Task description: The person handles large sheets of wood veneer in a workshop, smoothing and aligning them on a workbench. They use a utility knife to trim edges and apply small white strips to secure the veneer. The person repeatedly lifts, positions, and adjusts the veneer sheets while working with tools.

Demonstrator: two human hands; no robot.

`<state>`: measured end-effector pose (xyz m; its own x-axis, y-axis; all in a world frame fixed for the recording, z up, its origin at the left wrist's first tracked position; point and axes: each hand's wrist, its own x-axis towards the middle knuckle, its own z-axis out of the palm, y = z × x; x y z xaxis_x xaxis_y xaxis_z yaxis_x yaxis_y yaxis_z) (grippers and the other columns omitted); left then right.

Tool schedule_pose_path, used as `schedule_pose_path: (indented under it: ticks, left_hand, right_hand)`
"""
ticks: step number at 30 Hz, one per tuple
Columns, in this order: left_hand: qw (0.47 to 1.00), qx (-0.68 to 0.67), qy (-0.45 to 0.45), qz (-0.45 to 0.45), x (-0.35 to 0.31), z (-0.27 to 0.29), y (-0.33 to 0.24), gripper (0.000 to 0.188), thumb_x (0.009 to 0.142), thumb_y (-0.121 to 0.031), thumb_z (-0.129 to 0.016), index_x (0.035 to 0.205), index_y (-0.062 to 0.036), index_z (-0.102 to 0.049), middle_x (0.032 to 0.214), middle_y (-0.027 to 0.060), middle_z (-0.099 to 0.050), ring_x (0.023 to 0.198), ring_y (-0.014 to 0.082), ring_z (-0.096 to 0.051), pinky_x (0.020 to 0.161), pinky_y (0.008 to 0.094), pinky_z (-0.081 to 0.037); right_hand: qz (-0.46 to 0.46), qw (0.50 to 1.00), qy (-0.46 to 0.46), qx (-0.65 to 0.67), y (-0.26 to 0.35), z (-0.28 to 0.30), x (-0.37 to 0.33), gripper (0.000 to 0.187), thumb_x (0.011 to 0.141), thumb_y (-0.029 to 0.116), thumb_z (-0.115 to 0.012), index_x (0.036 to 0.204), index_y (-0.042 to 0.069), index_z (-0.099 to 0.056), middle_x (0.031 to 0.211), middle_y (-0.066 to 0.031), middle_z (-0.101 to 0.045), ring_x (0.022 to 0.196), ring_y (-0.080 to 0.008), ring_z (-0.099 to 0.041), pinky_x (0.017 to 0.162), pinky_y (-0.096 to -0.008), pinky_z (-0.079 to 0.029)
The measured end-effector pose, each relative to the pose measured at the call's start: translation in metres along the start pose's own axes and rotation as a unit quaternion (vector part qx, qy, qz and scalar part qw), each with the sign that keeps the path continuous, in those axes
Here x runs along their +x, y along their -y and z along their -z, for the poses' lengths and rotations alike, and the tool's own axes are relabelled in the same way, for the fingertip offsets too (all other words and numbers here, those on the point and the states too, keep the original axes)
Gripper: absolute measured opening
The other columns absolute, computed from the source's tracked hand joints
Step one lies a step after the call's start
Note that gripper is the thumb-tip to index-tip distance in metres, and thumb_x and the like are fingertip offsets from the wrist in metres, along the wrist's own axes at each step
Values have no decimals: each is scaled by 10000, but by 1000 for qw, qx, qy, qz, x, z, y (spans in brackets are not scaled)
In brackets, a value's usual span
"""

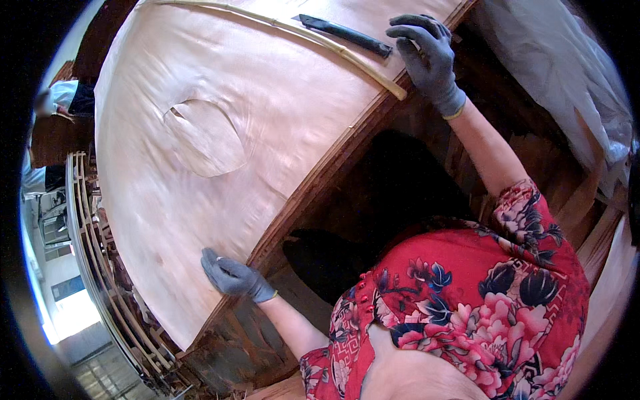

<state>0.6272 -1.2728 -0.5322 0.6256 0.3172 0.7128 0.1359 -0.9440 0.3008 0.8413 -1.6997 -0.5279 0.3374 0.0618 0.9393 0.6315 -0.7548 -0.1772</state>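
A large pale sheet, apparently wood veneer (167, 220), lies on a stack of sheets with brown edges. My left hand (233, 275), in a grey glove, rests at the sheet's near edge, its fingers loosely extended over the surface. My right hand (428, 59), gloved alike, is at the far right edge with fingers apart and curved, nothing visible in them. Just left of it lies a dark, flat, blade-like strip (347, 36). A thin bamboo stick (313, 48) crosses the sheet beside that strip. Farther left, an oval cut or patch (207, 137) shows in the sheet.
Translucent plastic sheeting (553, 60) hangs or lies at the right. Curved wooden slats or stacked sheet edges (107, 267) run along the left. Another person (67, 97) is at the far left. Brown scraps (247, 340) lie below the stack.
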Motion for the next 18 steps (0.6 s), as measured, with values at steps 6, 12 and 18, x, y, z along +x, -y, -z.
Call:
schedule_pose_path:
  ticks: [6, 12, 18]
  left_hand:
    - [997, 56, -3, -45, -2, -3, 2, 356, 899, -169, -385, 961, 124, -577, 1046, 240, -574, 962, 349, -561, 858, 395, -447]
    - [995, 74, -33, -61, 0, -7, 10, 392, 907, -203, -368, 905, 106, -610, 1007, 213, -608, 972, 345, -558, 887, 402, -414]
    - [994, 87, -19, -69, 1, -6, 16, 387, 905, -198, -371, 887, 110, -606, 1004, 230, -602, 967, 351, -558, 873, 407, -427]
  right_hand:
    - [-20, 997, 64, -31, 28, 24, -33, 210, 676, 80, -629, 861, 177, -649, 940, -10, -591, 879, -210, -544, 883, -353, -342]
    - [-28, 984, 114, -134, 39, 26, -57, 390, 653, 84, -537, 979, 260, -662, 1091, 18, -513, 985, -180, -485, 931, -371, -302]
    - [-26, 984, 101, -142, 37, 21, -70, 391, 660, 80, -529, 976, 267, -663, 1041, -1, -519, 948, -187, -490, 898, -378, -326]
